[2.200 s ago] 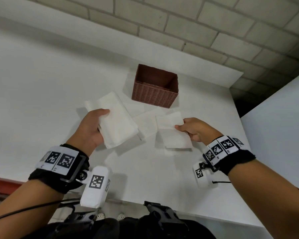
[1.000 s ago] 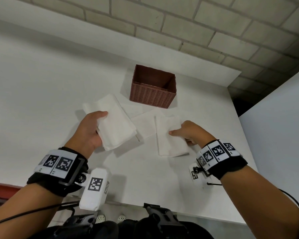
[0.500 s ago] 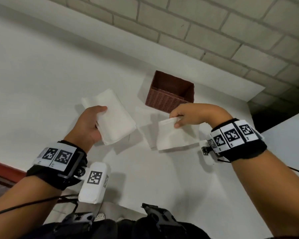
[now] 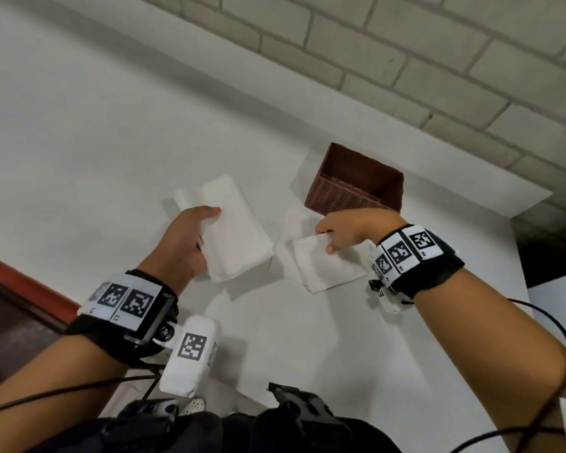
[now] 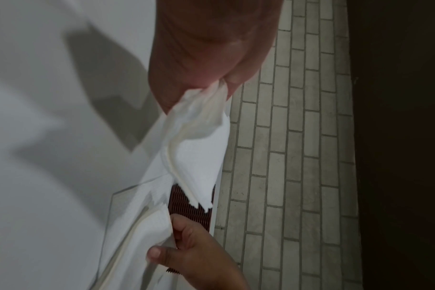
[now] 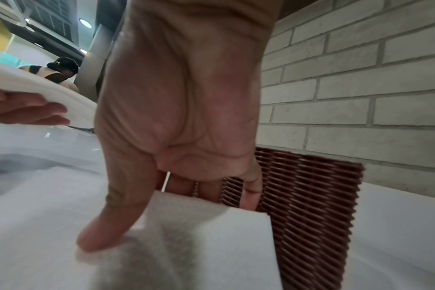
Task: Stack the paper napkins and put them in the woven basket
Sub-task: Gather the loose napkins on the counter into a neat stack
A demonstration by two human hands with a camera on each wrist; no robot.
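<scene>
My left hand (image 4: 190, 237) grips a stack of white folded napkins (image 4: 232, 227) above the white table, thumb on top; the left wrist view shows the stack's (image 5: 199, 149) edge pinched in the palm. My right hand (image 4: 343, 232) pinches the top edge of another folded napkin (image 4: 327, 266), thumb on one face and fingers behind it (image 6: 211, 235). This napkin hangs just in front of the brown woven basket (image 4: 356, 184), which stands empty near the wall. One more flat napkin (image 4: 291, 223) lies on the table between the two hands, below the basket.
The white table (image 4: 111, 158) runs back to a pale brick wall (image 4: 406, 60). Its right edge (image 4: 530, 289) drops off beside a dark gap. A red-brown strip (image 4: 23, 282) lies past the table's left front edge. Cables trail from both wristbands.
My right hand has taken a napkin off the table and lifted it, swinging up and left toward the basket front. The left hand keeps its stack almost still. The view has tilted.
</scene>
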